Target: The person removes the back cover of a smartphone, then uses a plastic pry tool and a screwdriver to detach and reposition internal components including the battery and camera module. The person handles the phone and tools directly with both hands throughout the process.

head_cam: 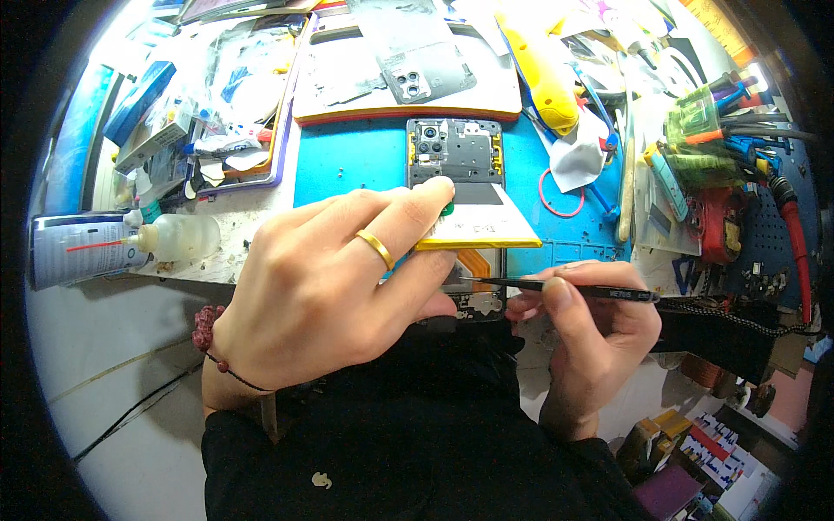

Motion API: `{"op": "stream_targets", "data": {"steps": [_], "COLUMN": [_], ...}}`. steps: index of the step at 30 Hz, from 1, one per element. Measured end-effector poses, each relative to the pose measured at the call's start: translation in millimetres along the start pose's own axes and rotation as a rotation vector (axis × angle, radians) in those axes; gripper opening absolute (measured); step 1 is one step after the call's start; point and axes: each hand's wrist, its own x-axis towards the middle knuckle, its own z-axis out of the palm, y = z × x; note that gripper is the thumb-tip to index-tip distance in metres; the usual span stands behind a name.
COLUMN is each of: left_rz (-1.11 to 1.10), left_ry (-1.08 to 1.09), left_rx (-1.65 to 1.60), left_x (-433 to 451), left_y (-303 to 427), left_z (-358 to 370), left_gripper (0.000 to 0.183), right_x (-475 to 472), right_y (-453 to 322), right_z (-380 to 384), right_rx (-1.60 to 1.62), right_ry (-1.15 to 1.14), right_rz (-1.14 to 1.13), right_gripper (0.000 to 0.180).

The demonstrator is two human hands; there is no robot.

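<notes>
An opened smartphone (460, 153) lies on a blue work mat (355, 156), its camera module at the far end. My left hand (339, 280), with a gold ring, presses its fingers on a battery (479, 218) that is lifted and tilted over the phone, its yellow edge towards me. An orange flex cable (481, 266) shows in the phone below the battery. My right hand (586, 325) grips black fine-tipped tweezers (586, 290), whose tips point left over the phone's interior near that cable. Whether the tips touch anything cannot be told.
Behind the phone, a back cover with camera rings (427, 75) lies on a white tray (326, 98). A yellow-handled tool (541, 78) and a red rubber band (544, 202) lie to the right. At left are a plastic bottle (189, 236) and a spray can (85, 251).
</notes>
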Motion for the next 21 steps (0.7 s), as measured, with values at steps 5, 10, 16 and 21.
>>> {"op": "stream_targets", "data": {"steps": [5,10,16,21], "left_rz": [0.009,0.008,0.006,0.010], "left_ry": [-0.004,-0.023,-0.021,-0.017], "left_rx": [0.009,0.006,0.022,0.016], "left_x": [-0.1,-0.1,-1.0,-1.3], "left_y": [0.0,0.8,0.9,0.0], "left_z": [0.5,-1.3,-0.8,-0.1], "left_gripper": [0.048,0.049,0.049,0.048], "right_x": [-0.7,0.6,0.2,0.4], "right_y": [0.4,-0.5,2.0,0.2], "right_z": [7.6,8.3,10.4,5.6], "right_rx": [-0.122,-0.056,-0.158,-0.083], "right_ry": [0.030,0.007,0.056,-0.026], "right_rz": [0.042,0.051,0.047,0.039], "right_gripper": [0.012,0.014,0.010,0.013]}}
